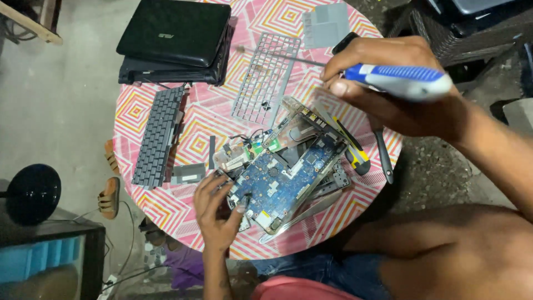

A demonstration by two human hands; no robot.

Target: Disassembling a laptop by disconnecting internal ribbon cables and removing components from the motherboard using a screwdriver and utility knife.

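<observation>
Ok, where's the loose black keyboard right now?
The black keyboard lies on the left of the round patterned table in the head view, below the stacked black laptops and left of the grey keyboard frame.

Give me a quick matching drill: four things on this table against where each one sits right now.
Things:
1. screwdriver
2. blue circuit board
3. loose keyboard
4. black laptops

Places:
A. stacked at the table's far edge
B. lying flat near the table's left edge
C. held in the right hand, above the table
D. touched by the left hand, near the table's front edge

Pairs: 1-C, 2-D, 3-B, 4-A
</observation>
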